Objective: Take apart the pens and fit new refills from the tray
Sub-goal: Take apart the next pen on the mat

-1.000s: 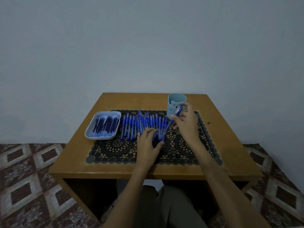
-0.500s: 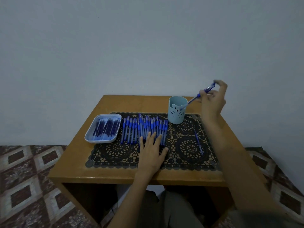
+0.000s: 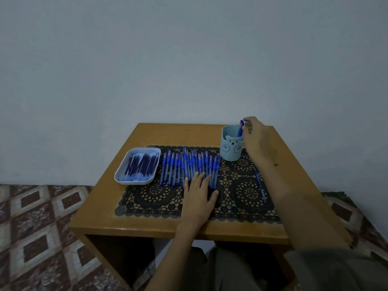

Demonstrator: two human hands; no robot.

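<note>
A person is sitting at a small wooden counter (image 3: 147, 225) in the lower half of the frame, in dim light, with a plain wall behind it.

The right hand (image 3: 255, 136) is reaching to the upper right of the counter. Its grip is narrow, with thumb and forefinger seeming to pinch the top of a blue pen (image 3: 240, 129). That pen is now standing almost upright inside a pale blue bear-face cup (image 3: 230, 149). Half a second ago it was being held slanted in the air, above and right of the cup. A second ago it was down by the pen row. This pen is probably finished and being stowed.

The left hand (image 3: 199, 196) is lying flat at centre, fingers straight, holding nothing, with fingertips resting on the near ends of the row of pens (image 3: 184, 166). The row is filling the middle of a black lace mat (image 3: 155, 198). Many pens look not yet done.

The white tray (image 3: 134, 182), holding dark new refills (image 3: 140, 164), is sitting left of the row, close to the counter's left edge. A loose refill (image 3: 260, 185) is lying on the mat at the right, beside the right forearm.

Open room is lying on the bare mat between the left hand and the loose refill. The cup is standing at the mat's far edge, so a careless withdrawal could tip it.
</note>
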